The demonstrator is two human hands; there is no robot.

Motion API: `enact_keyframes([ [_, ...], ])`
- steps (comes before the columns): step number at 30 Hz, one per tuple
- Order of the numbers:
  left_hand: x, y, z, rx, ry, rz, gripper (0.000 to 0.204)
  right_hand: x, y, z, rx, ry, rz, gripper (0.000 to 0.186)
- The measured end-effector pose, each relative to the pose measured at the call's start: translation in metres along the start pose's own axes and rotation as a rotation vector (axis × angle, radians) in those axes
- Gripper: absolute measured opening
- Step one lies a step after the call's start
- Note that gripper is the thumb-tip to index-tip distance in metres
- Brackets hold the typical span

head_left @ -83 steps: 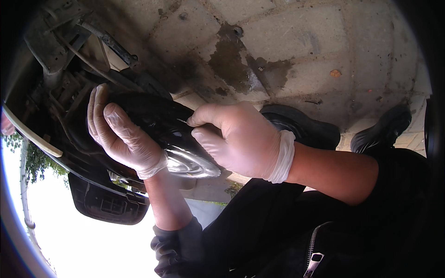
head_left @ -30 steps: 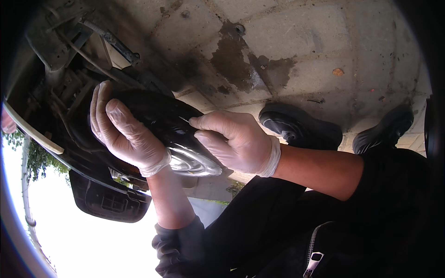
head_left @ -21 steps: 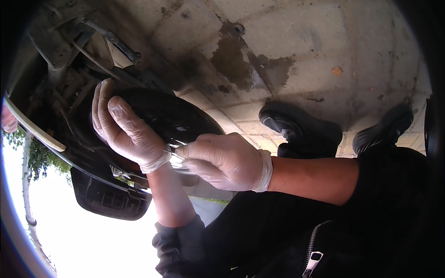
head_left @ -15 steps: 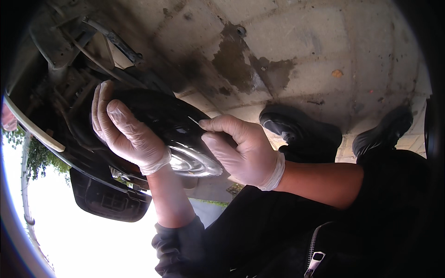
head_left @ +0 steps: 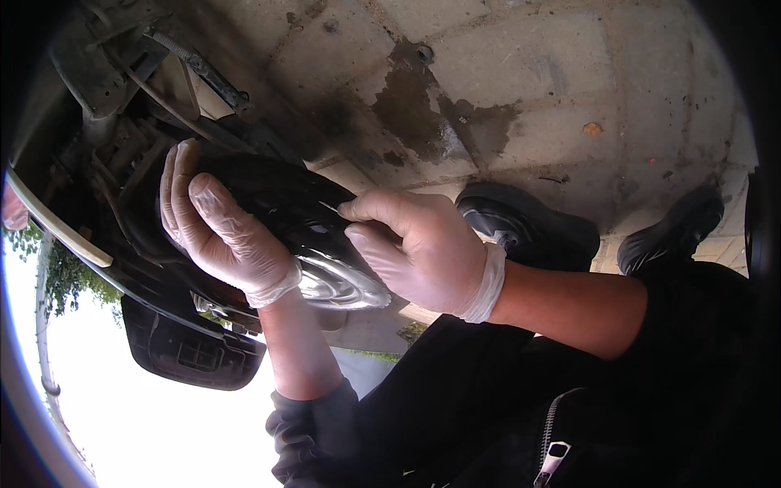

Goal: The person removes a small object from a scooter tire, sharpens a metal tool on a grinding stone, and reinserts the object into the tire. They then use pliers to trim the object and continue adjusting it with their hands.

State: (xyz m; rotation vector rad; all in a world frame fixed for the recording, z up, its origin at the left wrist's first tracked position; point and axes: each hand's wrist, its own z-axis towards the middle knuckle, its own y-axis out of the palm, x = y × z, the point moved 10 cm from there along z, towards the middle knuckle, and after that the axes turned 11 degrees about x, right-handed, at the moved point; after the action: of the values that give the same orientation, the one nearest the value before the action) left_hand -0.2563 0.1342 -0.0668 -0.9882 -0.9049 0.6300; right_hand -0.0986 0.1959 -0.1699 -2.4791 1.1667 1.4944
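A black tyre [head_left: 309,189] with a silver rim-like part [head_left: 338,283] is in front of me, part of a two-wheeler. My left hand [head_left: 224,220], in a thin see-through glove, lies against the tyre's left side. Its fingers are stretched out, the thumb apart from them. On the right side of the tyre is my right hand [head_left: 419,248], gloved too. Its thumb and bent forefinger pinch a thin, pale metal-looking piece [head_left: 329,206], its tip at the tyre's surface. The rest of that piece is hidden in the hand, so its kind is unclear.
A stand with a spring [head_left: 195,65] and dark frame parts [head_left: 106,98] are at the upper left. A black flap [head_left: 191,346] hangs at the lower left. Paving [head_left: 553,65] with a wet stain [head_left: 407,98] stretches behind my black shoes [head_left: 529,224].
My right hand has moved slightly left and up along the tyre, and less of the thin piece shows beyond its fingers. The left hand has hardly moved.
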Motion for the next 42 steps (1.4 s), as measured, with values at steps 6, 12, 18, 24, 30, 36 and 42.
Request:
enact_keyframes([
  [6, 0.001, 0.001, 0.0, -0.009, -0.001, 0.015, 0.037, -0.015, -0.002, 0.014, -0.107, 0.01, -0.196, 0.01],
  [12, 0.005, 0.002, 0.0, -0.027, 0.047, 0.085, 0.036, -0.021, 0.004, 0.018, -0.18, 0.005, -0.343, 0.009],
  [18, 0.009, 0.004, 0.001, -0.023, 0.078, 0.091, 0.036, -0.026, 0.003, 0.01, -0.052, -0.179, -0.278, 0.013],
  [24, 0.01, 0.004, 0.001, -0.021, 0.085, 0.097, 0.036, -0.02, 0.005, 0.0, -0.09, -0.302, -0.381, 0.022],
  [30, 0.003, 0.004, 0.0, -0.015, -0.008, 0.021, 0.036, -0.015, 0.001, 0.001, -0.017, -0.417, -0.164, 0.029],
  [36, 0.0, 0.004, -0.002, -0.015, -0.063, -0.025, 0.037, -0.007, 0.001, 0.0, -0.058, -0.441, -0.035, 0.036],
  [42, -0.001, 0.003, 0.0, -0.01, -0.06, -0.019, 0.037, -0.001, 0.003, 0.0, -0.082, -0.45, 0.043, 0.036],
])
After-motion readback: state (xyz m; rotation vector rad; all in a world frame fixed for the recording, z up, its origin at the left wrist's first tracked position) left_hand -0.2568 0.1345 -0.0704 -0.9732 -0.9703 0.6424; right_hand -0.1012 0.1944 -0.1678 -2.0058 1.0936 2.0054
